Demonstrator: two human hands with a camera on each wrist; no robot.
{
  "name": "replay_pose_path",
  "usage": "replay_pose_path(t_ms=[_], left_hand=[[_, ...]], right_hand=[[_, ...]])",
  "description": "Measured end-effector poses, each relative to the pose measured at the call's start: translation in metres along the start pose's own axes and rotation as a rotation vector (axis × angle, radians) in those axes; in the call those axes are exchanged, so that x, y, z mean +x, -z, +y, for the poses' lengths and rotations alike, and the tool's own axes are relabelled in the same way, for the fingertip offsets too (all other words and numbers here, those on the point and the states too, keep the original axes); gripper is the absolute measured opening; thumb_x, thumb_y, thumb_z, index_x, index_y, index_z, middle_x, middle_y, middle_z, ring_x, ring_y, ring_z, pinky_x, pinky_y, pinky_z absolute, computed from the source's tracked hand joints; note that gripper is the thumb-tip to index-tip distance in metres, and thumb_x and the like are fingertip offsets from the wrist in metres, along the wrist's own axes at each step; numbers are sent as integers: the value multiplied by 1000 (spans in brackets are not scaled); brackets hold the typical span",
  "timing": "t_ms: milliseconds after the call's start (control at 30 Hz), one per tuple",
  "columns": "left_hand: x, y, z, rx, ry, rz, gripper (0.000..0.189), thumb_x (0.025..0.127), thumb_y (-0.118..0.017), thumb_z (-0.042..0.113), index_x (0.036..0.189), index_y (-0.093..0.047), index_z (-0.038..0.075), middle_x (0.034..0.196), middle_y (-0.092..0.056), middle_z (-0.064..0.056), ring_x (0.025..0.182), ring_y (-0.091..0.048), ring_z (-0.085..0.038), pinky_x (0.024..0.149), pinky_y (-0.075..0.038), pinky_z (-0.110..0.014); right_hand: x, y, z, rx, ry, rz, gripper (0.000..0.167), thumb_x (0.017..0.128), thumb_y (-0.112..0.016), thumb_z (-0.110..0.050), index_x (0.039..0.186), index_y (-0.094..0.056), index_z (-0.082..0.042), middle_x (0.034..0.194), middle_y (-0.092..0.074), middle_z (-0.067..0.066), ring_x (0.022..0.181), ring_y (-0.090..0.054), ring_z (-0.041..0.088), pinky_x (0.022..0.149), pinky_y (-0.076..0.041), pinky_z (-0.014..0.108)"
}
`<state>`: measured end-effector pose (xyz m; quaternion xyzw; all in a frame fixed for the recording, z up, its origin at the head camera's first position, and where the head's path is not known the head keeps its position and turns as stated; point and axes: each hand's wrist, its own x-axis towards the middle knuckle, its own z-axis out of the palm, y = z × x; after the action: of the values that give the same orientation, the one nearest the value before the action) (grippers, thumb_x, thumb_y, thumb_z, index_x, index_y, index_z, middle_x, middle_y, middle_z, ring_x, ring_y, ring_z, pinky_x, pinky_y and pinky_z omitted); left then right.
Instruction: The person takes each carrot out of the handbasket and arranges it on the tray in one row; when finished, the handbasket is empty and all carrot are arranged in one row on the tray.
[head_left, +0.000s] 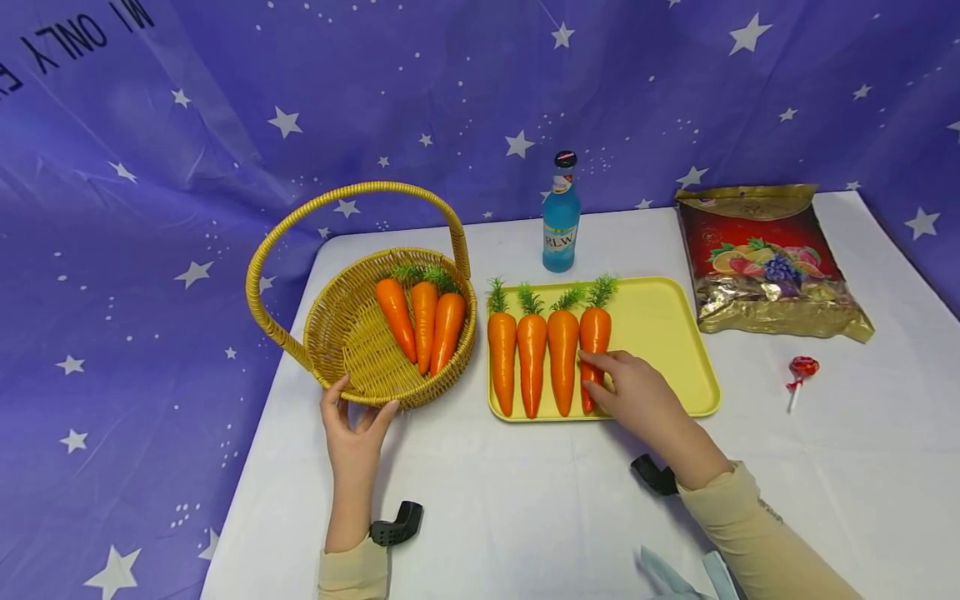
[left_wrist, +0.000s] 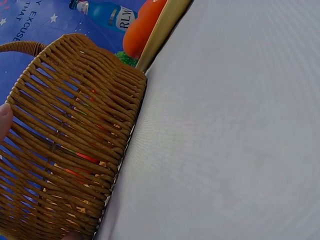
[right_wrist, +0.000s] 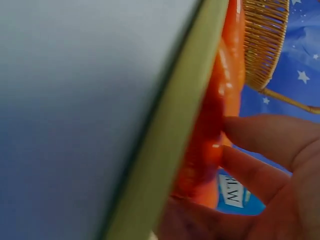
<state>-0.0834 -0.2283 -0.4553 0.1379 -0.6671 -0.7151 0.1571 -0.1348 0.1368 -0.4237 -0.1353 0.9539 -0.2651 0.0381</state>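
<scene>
A round wicker basket [head_left: 390,396] with a tall handle stands at the left, several toy carrots [head_left: 447,329] with green tops lying inside it. My left hand [head_left: 356,437] holds its near rim, thumb and fingers spread along the edge. On the yellow tray [head_left: 660,350] lies a row of several more carrots, tops pointing away from me. With thumb and fingers, my right hand [head_left: 641,396] grips the rightmost carrot [head_left: 596,329] around its lower half. In the right wrist view the fingers sit against the orange carrot [right_wrist: 200,150], beside the tray's rim.
Behind the tray stands a blue bottle [head_left: 560,225]. A red and gold candy bag [head_left: 772,267] lies at the back right, with a red lollipop [head_left: 802,371] in front of it. A pale bluish item [head_left: 667,575] shows at the bottom edge, near the right sleeve.
</scene>
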Motion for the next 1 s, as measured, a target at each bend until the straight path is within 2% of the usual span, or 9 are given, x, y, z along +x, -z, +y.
replay_pose_path(t_ms=[267,533,633,700,867,1000], left_hand=[[0,3,-1,-3,-12,-1,80,80,-77,0,144,-28,8,157,-3,-7,138,-27,-35,96,-45,-29],[-1,6,2,15,5,-1,80,81,-77,4,144,-28,11,156,-6,-8,132,-35,-40,91,-48,-22],[-1,6,3,15,11,-1,80,81,-77,4,144,-28,10,157,-6,-8,131,-37,-41,90,-48,-21],[-2,6,4,14,13,1,81,81,-77,4,144,-28,9,157,-5,-8,131,-36,-41,91,-48,-23],[-1,6,4,14,11,-3,81,80,-78,4,144,-28,7,156,-7,-8,132,-36,-39,95,-46,-28],[-1,4,3,22,10,-16,82,80,-78,6,144,-28,8,156,-8,-8,131,-38,-38,95,-47,-28]], right_hand=[[4,23,-14,-133,-45,-6,44,91,-65,-23,133,-58,-9,120,-57,28,104,-56,46,87,-46,59],[27,47,-46,-146,54,57,43,91,-68,-23,131,-60,-10,125,-57,22,113,-53,42,97,-43,58],[38,50,-66,-114,99,73,45,91,-67,-25,134,-58,-13,130,-54,20,119,-50,39,99,-41,57],[46,49,-79,-54,141,69,46,92,-67,-26,135,-56,-16,133,-53,17,122,-49,36,100,-42,55],[71,36,-109,137,249,10,45,93,-66,-28,136,-56,-22,132,-56,4,114,-57,25,90,-51,42],[92,21,-132,201,293,-51,45,93,-66,-28,136,-56,-22,132,-56,2,106,-58,23,84,-52,36]])
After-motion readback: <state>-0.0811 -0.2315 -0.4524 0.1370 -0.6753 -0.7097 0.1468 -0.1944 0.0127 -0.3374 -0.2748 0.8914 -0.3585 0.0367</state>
